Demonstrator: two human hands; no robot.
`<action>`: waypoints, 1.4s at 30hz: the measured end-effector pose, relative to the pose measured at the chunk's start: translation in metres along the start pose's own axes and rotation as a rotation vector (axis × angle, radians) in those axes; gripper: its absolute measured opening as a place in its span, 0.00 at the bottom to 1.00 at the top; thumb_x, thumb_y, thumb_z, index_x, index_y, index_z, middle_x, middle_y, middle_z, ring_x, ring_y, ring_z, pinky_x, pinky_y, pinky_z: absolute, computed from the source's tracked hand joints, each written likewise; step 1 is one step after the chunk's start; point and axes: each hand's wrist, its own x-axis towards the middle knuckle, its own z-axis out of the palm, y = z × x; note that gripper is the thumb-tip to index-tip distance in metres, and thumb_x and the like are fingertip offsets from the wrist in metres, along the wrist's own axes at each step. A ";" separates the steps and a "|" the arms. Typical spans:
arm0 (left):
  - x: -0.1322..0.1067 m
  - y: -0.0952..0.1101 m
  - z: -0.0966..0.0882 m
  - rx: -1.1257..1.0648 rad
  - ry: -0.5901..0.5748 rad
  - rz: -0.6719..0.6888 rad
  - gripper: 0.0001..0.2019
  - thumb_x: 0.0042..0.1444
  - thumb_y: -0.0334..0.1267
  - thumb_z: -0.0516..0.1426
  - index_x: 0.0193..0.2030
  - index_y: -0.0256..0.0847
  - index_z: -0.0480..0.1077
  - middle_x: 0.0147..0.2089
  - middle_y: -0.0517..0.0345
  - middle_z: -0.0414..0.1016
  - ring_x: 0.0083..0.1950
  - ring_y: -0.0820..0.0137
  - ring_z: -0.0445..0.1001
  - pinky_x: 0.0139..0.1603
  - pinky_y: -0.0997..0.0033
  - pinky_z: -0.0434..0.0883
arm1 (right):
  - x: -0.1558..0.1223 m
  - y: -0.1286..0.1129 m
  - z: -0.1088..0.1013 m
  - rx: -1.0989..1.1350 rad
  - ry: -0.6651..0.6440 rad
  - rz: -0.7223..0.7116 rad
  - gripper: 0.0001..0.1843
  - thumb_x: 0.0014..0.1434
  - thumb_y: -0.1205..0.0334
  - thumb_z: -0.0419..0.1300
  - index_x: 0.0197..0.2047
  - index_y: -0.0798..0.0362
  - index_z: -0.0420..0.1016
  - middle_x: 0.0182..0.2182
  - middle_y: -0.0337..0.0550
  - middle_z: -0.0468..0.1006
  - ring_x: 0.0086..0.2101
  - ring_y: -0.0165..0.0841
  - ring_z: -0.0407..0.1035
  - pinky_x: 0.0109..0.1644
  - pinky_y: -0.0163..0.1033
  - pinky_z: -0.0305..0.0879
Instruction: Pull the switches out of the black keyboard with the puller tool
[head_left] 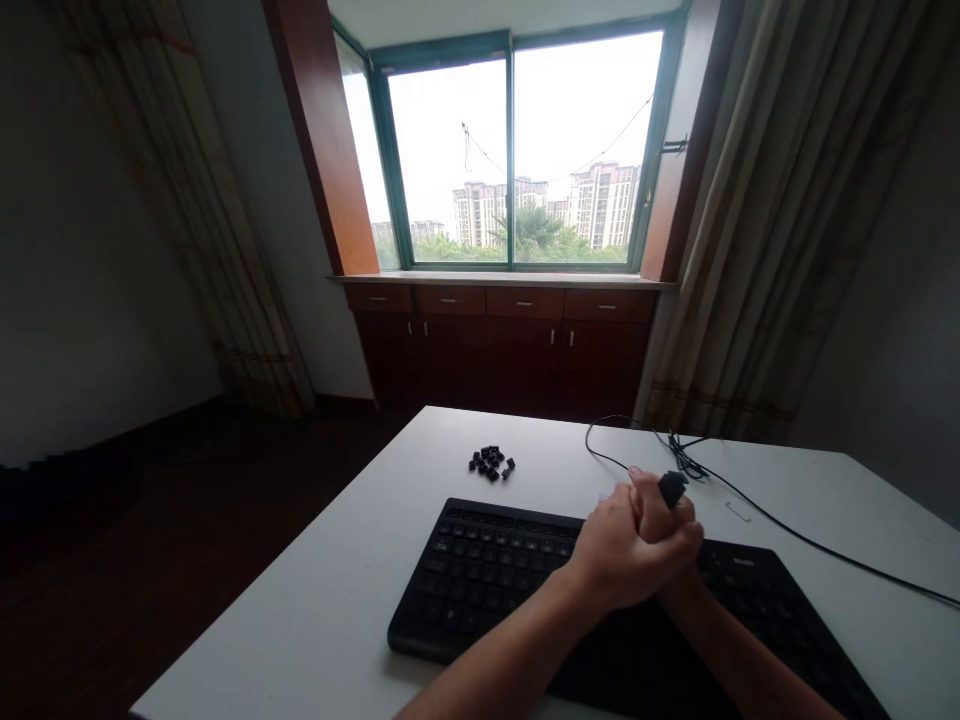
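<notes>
My left hand and my right hand are pressed together above the keyboard, fingers closed and overlapping. A small black piece, which looks like a keycap, sticks up out of the fingers on the right-hand side. My left hand wraps over the right one, so most of the right hand is hidden, and anything inside the left cannot be made out. A bit of something white shows beside the left fingers. Below lies a black keyboard, partly covered by both forearms. Behind it rests a small pile of loose black keycaps.
The white table carries the keyboard. A black cable runs across its right side, bunched in a coil behind my hands. A thin bent wire lies near the cable. Beyond the table stand a dark red cabinet, a window and curtains.
</notes>
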 end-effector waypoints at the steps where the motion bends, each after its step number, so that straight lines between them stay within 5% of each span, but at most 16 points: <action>1: -0.001 0.000 -0.003 -0.009 -0.019 0.023 0.32 0.53 0.66 0.59 0.52 0.40 0.69 0.46 0.48 0.75 0.46 0.57 0.75 0.47 0.60 0.72 | 0.000 -0.007 -0.001 0.080 -0.009 0.091 0.12 0.52 0.49 0.63 0.27 0.48 0.74 0.23 0.47 0.71 0.25 0.43 0.68 0.30 0.49 0.67; 5: -0.007 0.000 -0.022 -0.016 -0.154 0.100 0.36 0.48 0.64 0.64 0.55 0.39 0.68 0.48 0.50 0.76 0.44 0.61 0.76 0.45 0.65 0.73 | 0.004 -0.037 -0.007 0.568 -0.035 0.504 0.26 0.57 0.53 0.64 0.16 0.47 0.54 0.12 0.33 0.54 0.14 0.29 0.52 0.18 0.39 0.53; 9: -0.005 -0.009 -0.042 0.170 -0.217 0.234 0.37 0.44 0.62 0.68 0.55 0.41 0.71 0.49 0.50 0.78 0.47 0.59 0.76 0.51 0.62 0.72 | 0.013 -0.048 -0.021 0.878 -0.084 0.529 0.28 0.58 0.57 0.64 0.14 0.49 0.53 0.10 0.31 0.54 0.12 0.26 0.50 0.18 0.37 0.50; 14: 0.003 -0.022 -0.047 0.394 -0.234 0.356 0.25 0.52 0.59 0.66 0.50 0.43 0.78 0.46 0.50 0.78 0.47 0.59 0.76 0.50 0.63 0.72 | 0.024 -0.050 -0.038 0.944 0.022 0.603 0.27 0.57 0.61 0.63 0.15 0.50 0.53 0.09 0.29 0.53 0.12 0.24 0.49 0.17 0.36 0.50; 18: 0.004 -0.024 -0.043 0.440 -0.212 0.408 0.11 0.62 0.45 0.61 0.47 0.44 0.80 0.47 0.51 0.79 0.48 0.63 0.77 0.52 0.66 0.72 | 0.029 -0.050 -0.040 0.917 0.093 0.622 0.26 0.57 0.62 0.63 0.15 0.50 0.53 0.10 0.29 0.53 0.12 0.24 0.49 0.17 0.35 0.49; 23: 0.005 -0.021 -0.047 0.437 -0.215 0.445 0.08 0.63 0.38 0.61 0.46 0.45 0.80 0.44 0.55 0.80 0.45 0.66 0.78 0.50 0.68 0.72 | 0.030 -0.049 -0.039 0.885 0.107 0.650 0.26 0.57 0.62 0.62 0.15 0.50 0.53 0.10 0.29 0.53 0.12 0.24 0.49 0.16 0.35 0.50; 29: 0.013 -0.030 -0.073 0.384 0.012 0.251 0.07 0.63 0.35 0.58 0.44 0.44 0.78 0.47 0.57 0.78 0.39 0.72 0.80 0.41 0.75 0.74 | 0.029 -0.049 -0.038 0.857 0.086 0.639 0.26 0.57 0.61 0.63 0.15 0.50 0.53 0.10 0.29 0.54 0.12 0.25 0.50 0.16 0.35 0.51; 35: 0.019 -0.047 -0.116 0.772 0.335 -0.025 0.08 0.59 0.33 0.59 0.43 0.47 0.78 0.46 0.59 0.79 0.41 0.66 0.80 0.47 0.67 0.73 | 0.028 -0.046 -0.037 0.845 0.047 0.611 0.25 0.57 0.61 0.63 0.15 0.49 0.53 0.10 0.29 0.54 0.12 0.25 0.50 0.17 0.35 0.52; 42: 0.017 -0.065 -0.157 0.846 0.432 -0.168 0.07 0.59 0.41 0.61 0.43 0.45 0.77 0.46 0.56 0.81 0.45 0.60 0.79 0.47 0.62 0.73 | 0.026 -0.044 -0.037 0.813 0.021 0.574 0.25 0.57 0.60 0.64 0.16 0.49 0.54 0.11 0.29 0.55 0.13 0.25 0.51 0.17 0.35 0.53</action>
